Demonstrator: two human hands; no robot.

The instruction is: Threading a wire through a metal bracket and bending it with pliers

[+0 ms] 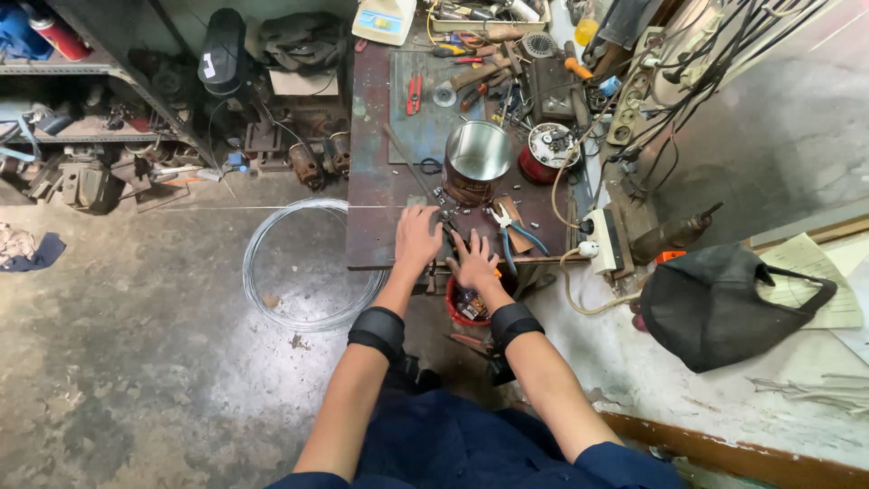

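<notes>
My left hand [416,237] lies palm down on the near edge of a dark, worn metal workbench [380,190], fingers spread. My right hand [472,261] rests beside it, fingers apart over small dark parts on the bench; whether it grips anything is hidden. Blue-handled pliers [511,231] lie just right of my right hand. A shiny metal can [476,160] stands behind both hands. Both wrists wear black bands.
A coil of grey wire [308,264] lies on the concrete floor at left. A red bucket [463,303] sits under the bench edge. A white power strip [605,240], a black bag [720,303], a red spool [545,149], red-handled pliers [413,92] and cluttered shelves [100,136] surround the bench.
</notes>
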